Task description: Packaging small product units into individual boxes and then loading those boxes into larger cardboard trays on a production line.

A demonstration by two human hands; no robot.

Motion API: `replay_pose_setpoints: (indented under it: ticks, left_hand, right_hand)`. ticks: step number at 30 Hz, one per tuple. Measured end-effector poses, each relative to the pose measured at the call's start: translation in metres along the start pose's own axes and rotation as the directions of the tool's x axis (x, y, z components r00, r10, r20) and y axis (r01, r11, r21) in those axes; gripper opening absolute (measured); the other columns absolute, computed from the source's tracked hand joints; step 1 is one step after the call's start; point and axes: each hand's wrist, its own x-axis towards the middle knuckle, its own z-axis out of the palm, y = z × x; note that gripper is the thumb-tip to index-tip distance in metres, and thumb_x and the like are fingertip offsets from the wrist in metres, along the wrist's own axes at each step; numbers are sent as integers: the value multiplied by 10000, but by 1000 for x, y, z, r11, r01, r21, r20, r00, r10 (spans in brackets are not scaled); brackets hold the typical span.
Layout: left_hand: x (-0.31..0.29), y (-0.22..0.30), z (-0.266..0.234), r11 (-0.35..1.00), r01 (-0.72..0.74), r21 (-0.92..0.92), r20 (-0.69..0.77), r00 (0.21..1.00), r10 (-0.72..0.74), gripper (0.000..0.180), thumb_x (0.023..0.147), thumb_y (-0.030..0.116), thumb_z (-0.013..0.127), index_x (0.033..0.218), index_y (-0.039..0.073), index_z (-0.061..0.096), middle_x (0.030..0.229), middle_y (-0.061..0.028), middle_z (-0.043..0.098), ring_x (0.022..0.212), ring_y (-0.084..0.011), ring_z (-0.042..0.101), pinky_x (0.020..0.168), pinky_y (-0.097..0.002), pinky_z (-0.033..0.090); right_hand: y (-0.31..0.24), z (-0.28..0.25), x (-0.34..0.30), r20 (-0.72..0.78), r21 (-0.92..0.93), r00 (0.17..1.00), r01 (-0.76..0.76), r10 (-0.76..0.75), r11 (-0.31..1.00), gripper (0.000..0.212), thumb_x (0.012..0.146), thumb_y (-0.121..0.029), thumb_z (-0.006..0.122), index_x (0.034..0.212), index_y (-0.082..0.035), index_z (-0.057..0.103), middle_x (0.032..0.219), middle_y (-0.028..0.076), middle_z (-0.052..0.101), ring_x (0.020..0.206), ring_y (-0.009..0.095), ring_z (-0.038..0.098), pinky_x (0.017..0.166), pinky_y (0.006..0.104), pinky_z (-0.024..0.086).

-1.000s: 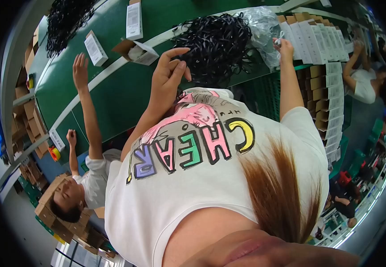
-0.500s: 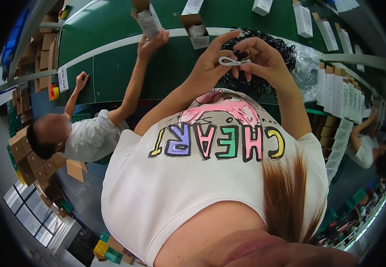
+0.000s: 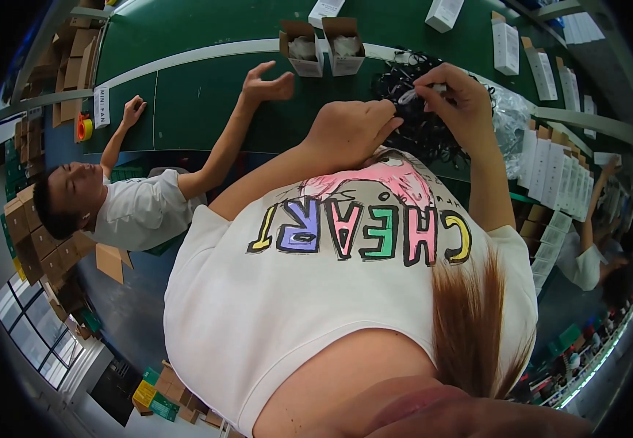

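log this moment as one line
left hand: curled beside black strip heap, grip unclear | right hand: pinching white cable | beyond: two open cartons, whitish wrapping inside

Green table (image 3: 192,95) with boxes (image 3: 506,50), black straps (image 3: 431,134)

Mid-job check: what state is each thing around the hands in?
Right hand: closed in a pinch
White cable: bundled, pinched by the right hand
Left hand: curled, grip hidden
Black strips: loose, tangled heap
Pair of boxes: open, white contents showing
Plastic bag: clear, crumpled
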Motion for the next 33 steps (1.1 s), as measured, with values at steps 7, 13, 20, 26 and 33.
replay_pose_setpoints:
  ticks: [7,13,20,26,33]
  left_hand:
    - [8,7,7,978,4,-210,-63,998,-18,210,926,244,591,813,80,523,616,-47,567,434,-227,480,427,-316,352]
    - [3,0,-12,998,-7,-64,44,999,10,188,930,231,589,856,65,539,614,-75,575,439,-243,500,439,-322,371]
    - [-5,9,9,982,119,-145,-125,983,-137,225,943,250,578,836,58,533,612,-61,560,461,-232,493,461,-322,371]
    - [-3,-7,-32,987,22,160,209,976,-56,225,949,245,572,831,58,533,615,-45,545,471,-234,472,465,-309,359]
    - [-8,-24,-19,835,58,-548,140,990,23,231,992,248,510,870,56,547,617,-14,500,467,-139,418,459,-259,315]
  right_hand:
    - [10,2,0,293,534,945,-34,-148,845,160,763,97,668,888,-2,661,909,45,630,660,123,547,573,183,424]
    - [17,13,-3,178,268,963,150,-202,952,162,763,111,661,877,-5,660,924,54,634,671,125,543,584,198,429]
    - [-11,46,-4,-121,697,991,44,57,716,178,760,103,669,894,-13,666,912,47,636,664,117,530,584,207,416]
    - [10,40,-3,-115,-243,915,352,-387,904,172,774,108,660,900,-9,661,896,48,628,656,107,521,579,199,424]
    - [12,31,-11,272,183,961,-3,-48,983,161,784,103,657,905,-3,655,891,59,623,652,115,523,593,199,451]
